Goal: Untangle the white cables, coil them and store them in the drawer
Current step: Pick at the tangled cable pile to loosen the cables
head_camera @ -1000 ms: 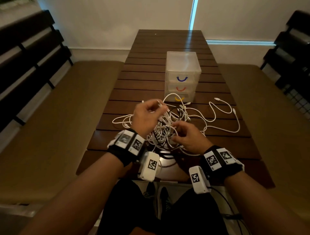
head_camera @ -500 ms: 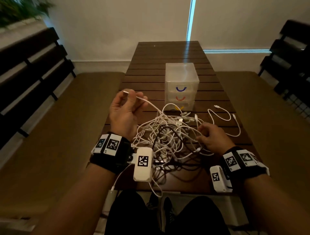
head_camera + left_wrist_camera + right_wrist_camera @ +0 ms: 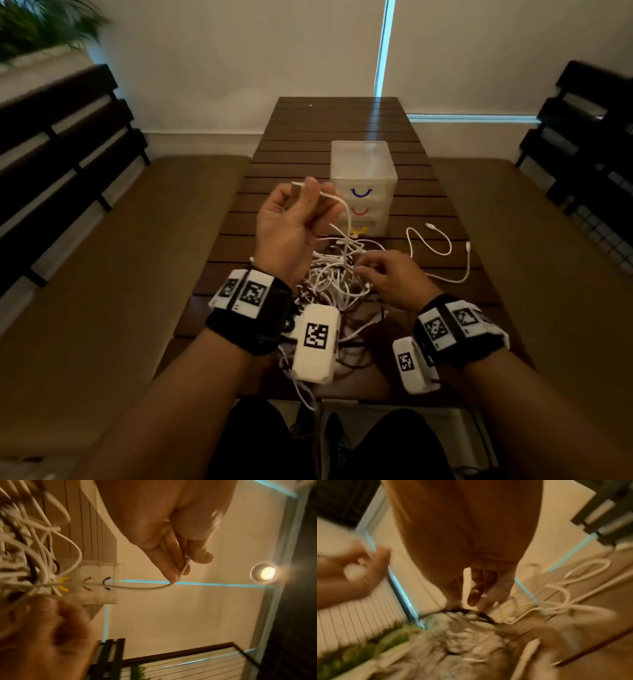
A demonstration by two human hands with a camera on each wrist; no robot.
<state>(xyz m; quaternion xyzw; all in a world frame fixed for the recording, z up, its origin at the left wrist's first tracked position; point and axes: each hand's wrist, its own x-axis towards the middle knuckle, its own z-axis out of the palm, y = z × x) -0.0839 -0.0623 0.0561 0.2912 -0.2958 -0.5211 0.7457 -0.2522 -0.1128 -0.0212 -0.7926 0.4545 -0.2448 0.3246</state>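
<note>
Above the slatted wooden table (image 3: 308, 137), the left hand (image 3: 291, 226) pinches one white cable (image 3: 337, 200) near its end, lifted clear of the tangle of white cables (image 3: 334, 277); the right hand (image 3: 394, 274) rests on the tangle with curled fingers, its grasp unclear. Beyond the tangle stands the closed plastic drawer unit (image 3: 363, 171)

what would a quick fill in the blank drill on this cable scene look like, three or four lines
1. The left hand pinches one end of a white cable and holds it ____ the table.
2. The right hand rests on the ____ of white cables.
3. The top handle of the drawer unit is ____ in colour.
4. All three drawers of the unit are ____.

Missing words: above; tangle; blue; closed
</note>
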